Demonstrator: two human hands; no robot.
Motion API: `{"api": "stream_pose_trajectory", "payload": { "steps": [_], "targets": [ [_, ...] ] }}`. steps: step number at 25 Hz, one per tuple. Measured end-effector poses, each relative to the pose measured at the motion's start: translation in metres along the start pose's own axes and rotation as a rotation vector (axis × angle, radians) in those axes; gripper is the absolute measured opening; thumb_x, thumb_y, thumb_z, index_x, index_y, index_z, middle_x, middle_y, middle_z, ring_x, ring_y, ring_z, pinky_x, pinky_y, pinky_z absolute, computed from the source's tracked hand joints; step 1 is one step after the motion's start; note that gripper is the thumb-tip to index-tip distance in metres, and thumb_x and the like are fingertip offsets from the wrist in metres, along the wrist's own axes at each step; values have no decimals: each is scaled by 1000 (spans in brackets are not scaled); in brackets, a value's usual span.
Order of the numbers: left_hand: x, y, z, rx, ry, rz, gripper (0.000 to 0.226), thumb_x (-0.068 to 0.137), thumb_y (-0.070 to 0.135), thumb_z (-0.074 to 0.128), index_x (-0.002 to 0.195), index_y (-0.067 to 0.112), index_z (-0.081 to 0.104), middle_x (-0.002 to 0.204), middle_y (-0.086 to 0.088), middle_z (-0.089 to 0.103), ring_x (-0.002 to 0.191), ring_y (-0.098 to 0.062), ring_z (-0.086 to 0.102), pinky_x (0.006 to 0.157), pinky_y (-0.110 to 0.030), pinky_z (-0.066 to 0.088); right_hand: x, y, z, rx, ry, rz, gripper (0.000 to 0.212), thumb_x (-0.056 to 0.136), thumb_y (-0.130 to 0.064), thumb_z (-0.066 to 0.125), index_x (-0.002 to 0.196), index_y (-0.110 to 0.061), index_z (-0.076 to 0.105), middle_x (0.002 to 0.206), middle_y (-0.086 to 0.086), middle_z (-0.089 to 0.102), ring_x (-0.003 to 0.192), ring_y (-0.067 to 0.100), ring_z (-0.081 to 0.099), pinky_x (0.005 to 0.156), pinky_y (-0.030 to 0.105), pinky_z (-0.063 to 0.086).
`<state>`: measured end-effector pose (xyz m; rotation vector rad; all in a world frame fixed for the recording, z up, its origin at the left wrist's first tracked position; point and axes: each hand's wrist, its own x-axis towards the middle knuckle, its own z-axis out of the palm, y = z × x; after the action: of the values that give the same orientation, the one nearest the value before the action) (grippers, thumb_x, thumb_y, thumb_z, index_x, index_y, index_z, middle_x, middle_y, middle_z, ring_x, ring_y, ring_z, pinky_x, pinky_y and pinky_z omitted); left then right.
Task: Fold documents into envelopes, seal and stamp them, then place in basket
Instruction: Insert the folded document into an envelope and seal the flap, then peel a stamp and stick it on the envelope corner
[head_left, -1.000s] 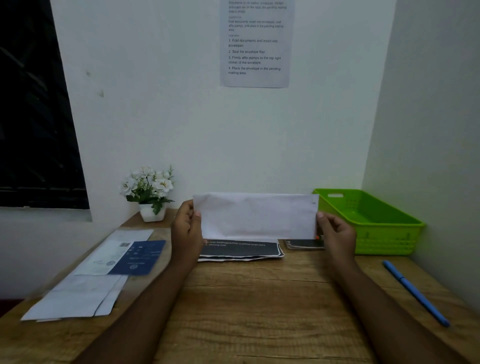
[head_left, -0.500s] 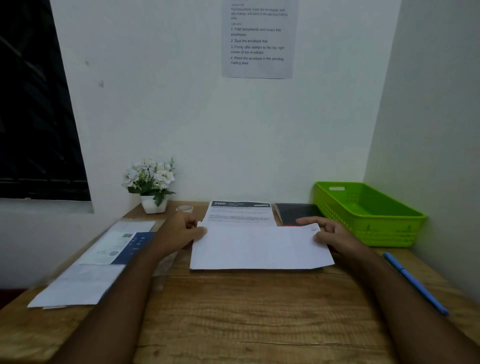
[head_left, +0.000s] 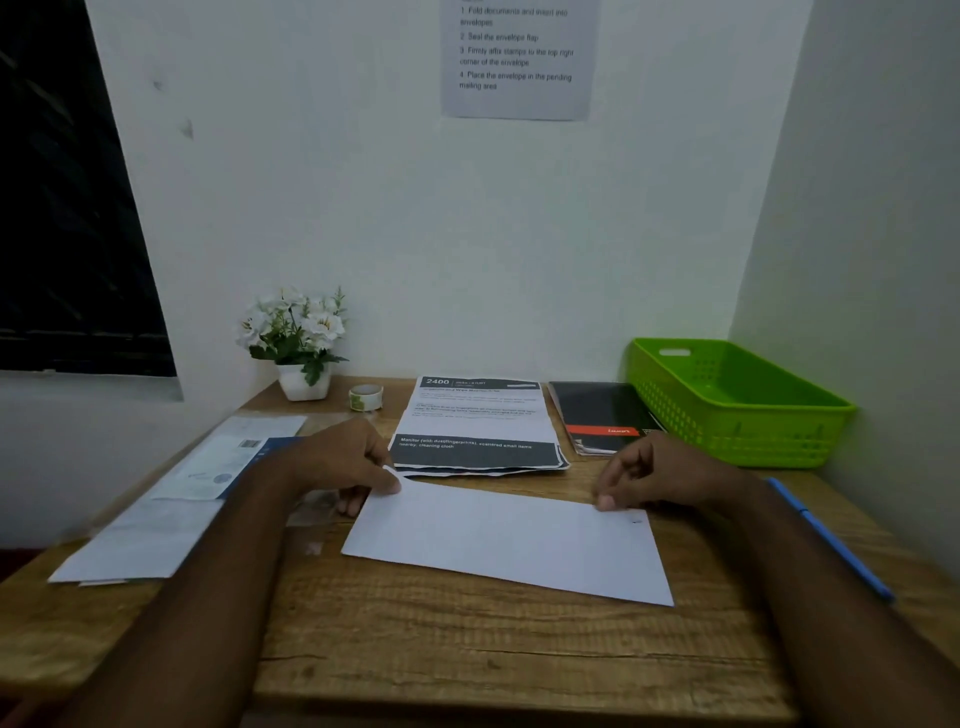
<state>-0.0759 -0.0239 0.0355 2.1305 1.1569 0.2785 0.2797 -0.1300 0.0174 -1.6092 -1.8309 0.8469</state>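
A white envelope (head_left: 509, 540) lies flat on the wooden desk, turned slightly clockwise. My left hand (head_left: 337, 462) pinches its far left corner, thumb on top and a finger underneath. My right hand (head_left: 670, 475) hovers at the far right edge with curled fingers; only a fingertip touches the paper. Behind the envelope sits a stack of printed documents (head_left: 475, 421) with dark header bars. A green plastic basket (head_left: 743, 405) stands at the back right, nothing visible inside it. A small roll of stickers or tape (head_left: 366, 397) sits near the wall.
A black notebook (head_left: 597, 415) lies between the documents and the basket. A blue pen (head_left: 831, 540) rests along the right edge. More envelopes and papers (head_left: 156, 530) are spread at the left. A potted white flower (head_left: 304, 382) stands at the back left.
The envelope was held upright in both hands, then laid flat on the desk. It now lies nearer to me and skewed, and my right hand has loosened from its corner.
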Motion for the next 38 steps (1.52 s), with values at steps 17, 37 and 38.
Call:
{"api": "stream_pose_trajectory", "payload": {
  "steps": [17,37,38],
  "targets": [
    [3,0,0,-4,-28,-1,33,73,18,79,102,13,63,58,-11,66,38,-17,56,40,-24,47,7,7,1,-64,260,-57,13,72,-24,82,83,-20,76,72,12,68,62,12,56,58,23,42],
    [25,-22,5,122,487,249,16,80,19,72,66,13,66,57,3,58,53,-6,47,52,-21,36,36,-38,71,-256,262,-346,10,87,-31,65,87,-27,74,79,-13,70,73,7,61,65,27,47],
    [24,-23,5,124,501,247,16,80,18,71,66,13,66,57,4,57,53,-6,48,52,-21,36,39,-43,74,-250,271,-365,9,87,-29,65,87,-28,74,80,-14,70,74,8,62,66,27,48]
  ]
}}
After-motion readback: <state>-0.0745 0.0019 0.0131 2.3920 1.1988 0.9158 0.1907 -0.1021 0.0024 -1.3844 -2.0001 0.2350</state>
